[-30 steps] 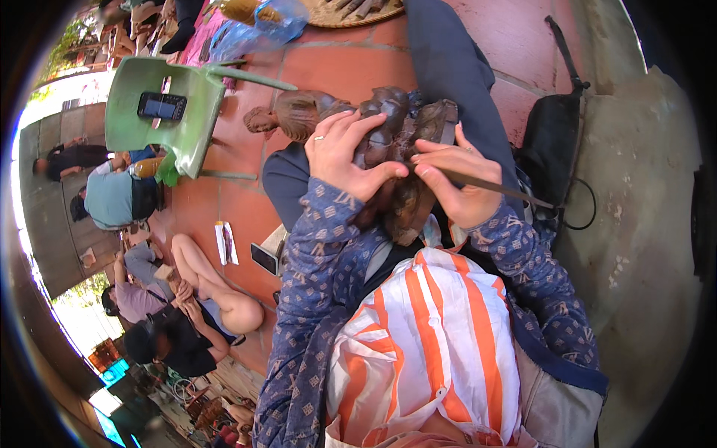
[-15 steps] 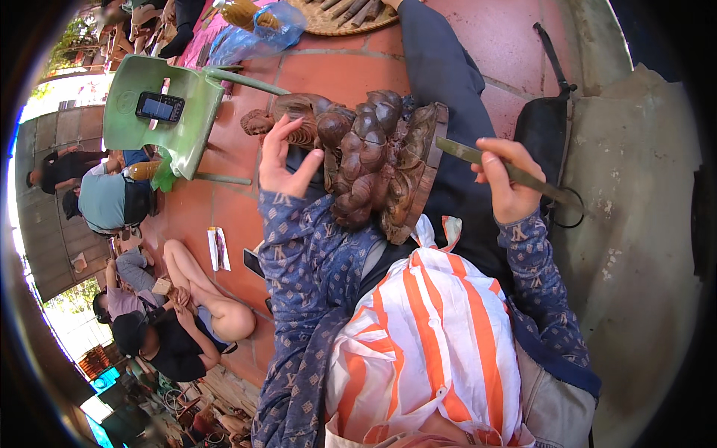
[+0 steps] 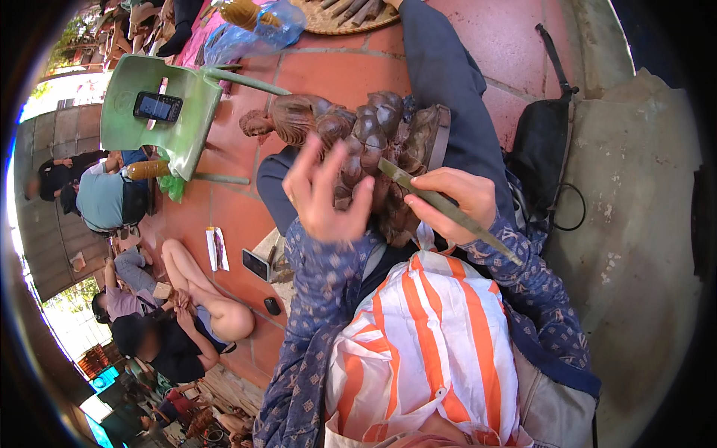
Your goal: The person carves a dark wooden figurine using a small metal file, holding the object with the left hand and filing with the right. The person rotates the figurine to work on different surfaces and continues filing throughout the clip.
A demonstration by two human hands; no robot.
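A dark brown wood carving of a figure with rounded, bulbous forms lies on its side across my lap. Its carved head points left and its flat base right. My left hand hovers over the carving's near side, open, fingers apart and slightly blurred, holding nothing. Between the thumb and fingers of my right hand is a long, flat, greenish-grey strip-shaped tool. The tool's tip is over the middle of the carving; whether it touches the wood I cannot tell.
A green plastic chair with a phone on it stands at left. A second phone lies by my left sleeve. Wooden-handled tools fill a woven tray beyond. A black bag lies at right. Several people sit to the left.
My right hand has brought the strip-shaped tool leftward, from beside the base to over the carving's middle. My left hand has moved right and nearer, away from the carving's head end.
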